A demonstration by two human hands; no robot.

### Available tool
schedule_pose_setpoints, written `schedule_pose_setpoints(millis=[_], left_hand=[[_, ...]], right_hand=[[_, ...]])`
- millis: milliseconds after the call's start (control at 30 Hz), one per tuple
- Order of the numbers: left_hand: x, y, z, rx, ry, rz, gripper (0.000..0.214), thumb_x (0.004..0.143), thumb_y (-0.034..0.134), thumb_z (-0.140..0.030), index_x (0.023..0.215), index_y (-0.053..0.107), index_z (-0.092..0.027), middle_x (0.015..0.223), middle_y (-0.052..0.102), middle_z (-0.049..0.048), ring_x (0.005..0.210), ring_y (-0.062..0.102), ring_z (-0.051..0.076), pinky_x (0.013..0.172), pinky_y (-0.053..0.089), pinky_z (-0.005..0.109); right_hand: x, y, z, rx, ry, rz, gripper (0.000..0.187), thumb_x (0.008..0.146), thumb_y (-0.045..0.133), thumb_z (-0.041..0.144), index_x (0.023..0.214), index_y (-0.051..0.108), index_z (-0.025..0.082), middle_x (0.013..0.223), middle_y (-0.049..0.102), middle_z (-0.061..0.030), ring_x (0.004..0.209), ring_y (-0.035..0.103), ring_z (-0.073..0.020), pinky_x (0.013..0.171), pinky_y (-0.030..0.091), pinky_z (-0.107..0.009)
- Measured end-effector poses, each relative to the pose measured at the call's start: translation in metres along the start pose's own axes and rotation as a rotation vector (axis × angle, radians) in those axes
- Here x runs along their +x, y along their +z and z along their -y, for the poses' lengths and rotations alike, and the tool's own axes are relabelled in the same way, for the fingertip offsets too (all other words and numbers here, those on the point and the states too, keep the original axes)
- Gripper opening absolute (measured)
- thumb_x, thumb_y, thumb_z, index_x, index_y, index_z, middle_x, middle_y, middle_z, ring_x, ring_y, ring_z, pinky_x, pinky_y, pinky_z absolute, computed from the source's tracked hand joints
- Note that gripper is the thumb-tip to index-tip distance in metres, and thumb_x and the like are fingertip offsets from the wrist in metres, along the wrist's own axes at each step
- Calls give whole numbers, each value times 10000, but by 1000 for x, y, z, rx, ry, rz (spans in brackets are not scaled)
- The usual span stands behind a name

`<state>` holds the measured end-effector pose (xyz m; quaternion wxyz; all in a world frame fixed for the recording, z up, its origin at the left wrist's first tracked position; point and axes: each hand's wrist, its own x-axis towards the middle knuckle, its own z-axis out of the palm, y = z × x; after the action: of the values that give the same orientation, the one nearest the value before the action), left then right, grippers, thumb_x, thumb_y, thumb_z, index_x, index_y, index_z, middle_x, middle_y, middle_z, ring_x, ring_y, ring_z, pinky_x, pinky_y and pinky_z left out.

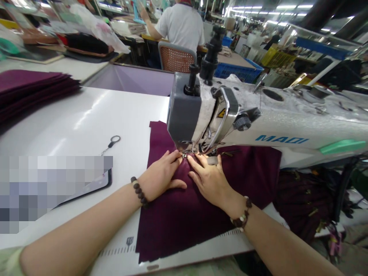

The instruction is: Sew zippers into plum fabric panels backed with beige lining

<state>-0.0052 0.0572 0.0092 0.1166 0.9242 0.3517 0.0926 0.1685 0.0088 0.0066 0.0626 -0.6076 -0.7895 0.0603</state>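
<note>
A dark maroon fabric piece (178, 218) lies on the white table under the head of a grey and white sewing machine (201, 111). My left hand (161, 176) rests flat on the cloth, fingers stretched toward the presser foot (186, 153). My right hand (208, 178) also lies flat on the fabric just right of it, fingertips close to the needle area. Both wrists wear dark bead bracelets. A zipper (228, 153) shows on the cloth to the right of the foot.
A stack of maroon pieces (31, 90) sits at the far left. A phone (86, 186) and a small ring-handled tool (112, 142) lie on the white table (86, 119). More maroon pieces hang at right (304, 199). A person in a white shirt (181, 25) sits ahead.
</note>
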Motion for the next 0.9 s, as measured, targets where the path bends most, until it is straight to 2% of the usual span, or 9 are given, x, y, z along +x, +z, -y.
schedule_pose_setpoints(millis=[133, 533, 900], left_hand=[[0, 0, 2, 15, 1, 11, 630, 680, 682, -453, 1120, 513, -37, 1178, 509, 173, 1128, 476, 256, 988, 389, 357], [0, 1, 8, 42, 30, 3, 663, 661, 688, -477, 1144, 502, -61, 1136, 531, 158, 1071, 519, 253, 953, 416, 364], [2, 1, 10, -3, 39, 8, 602, 687, 681, -455, 1141, 509, -99, 1178, 510, 143, 1101, 499, 243, 984, 383, 367]], right_hand=[[0, 1, 3, 4, 13, -4, 415, 908, 345, 344, 1315, 367, 268, 1338, 416, -59, 1271, 286, -270, 1009, 116, -608], [1, 6, 7, -14, 42, -18, 416, 908, 340, 352, 1310, 378, 251, 1284, 466, -88, 1268, 279, -275, 999, 135, -607], [3, 2, 8, -13, 44, 7, 415, 912, 333, 341, 1306, 389, 225, 1275, 467, -99, 1255, 292, -263, 977, 262, -521]])
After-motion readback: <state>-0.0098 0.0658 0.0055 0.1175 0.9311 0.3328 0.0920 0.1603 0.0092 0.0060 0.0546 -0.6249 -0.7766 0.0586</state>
